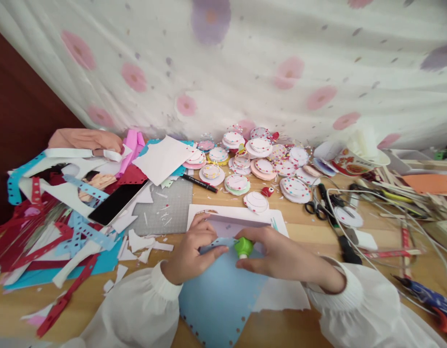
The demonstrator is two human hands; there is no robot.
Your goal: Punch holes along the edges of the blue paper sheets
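My right hand is closed round a small green hole punch and presses it onto the top edge of a light blue paper sheet. My left hand pinches that same edge just left of the punch. The blue sheet has a row of punched holes along its lower right edge. It lies over white paper and a white and lilac card on the wooden table.
Several round paper cakes with coloured dots crowd the back of the table. A black marker, a grey cutting mat and a phone lie at left among paper scraps. Scissors, cables and a cup sit at right.
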